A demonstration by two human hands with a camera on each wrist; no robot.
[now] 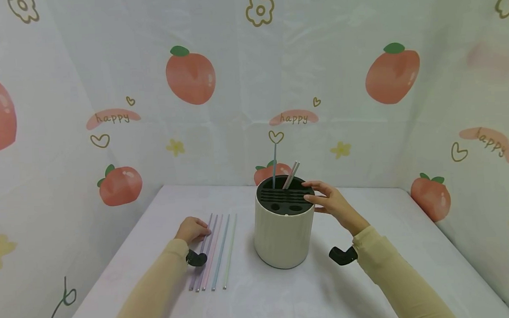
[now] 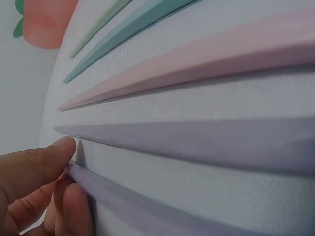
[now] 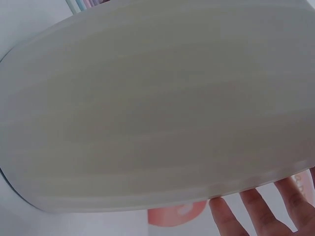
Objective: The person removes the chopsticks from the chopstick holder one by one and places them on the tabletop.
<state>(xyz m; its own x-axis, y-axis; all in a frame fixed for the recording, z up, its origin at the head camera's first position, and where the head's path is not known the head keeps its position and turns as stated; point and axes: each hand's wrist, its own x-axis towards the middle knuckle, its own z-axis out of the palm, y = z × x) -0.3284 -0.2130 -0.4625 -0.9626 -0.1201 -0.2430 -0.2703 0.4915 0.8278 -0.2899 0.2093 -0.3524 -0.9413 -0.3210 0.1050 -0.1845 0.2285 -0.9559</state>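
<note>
My left hand [image 1: 191,230] pinches the far end of the leftmost purple chopstick [image 2: 123,196] between thumb and fingers, low over the table. Beside it, roughly parallel, lie a second purple chopstick [image 2: 197,140], a pink one [image 2: 197,69], a blue one [image 2: 128,34] and a green one [image 2: 98,27]. A cream ribbed utensil holder [image 1: 282,237] stands upright to their right. My right hand [image 1: 333,204] rests against the right of its rim, fingers spread and fairly straight. From the holder's rear compartment rise a blue chopstick [image 1: 274,163] and two pale chopsticks [image 1: 292,174].
The holder's black top [image 1: 290,208] has slots across the middle and round holes at the front. A white cloth covers the table [image 1: 259,304]. Behind and at the sides hangs a white curtain [image 1: 237,145] printed with peaches.
</note>
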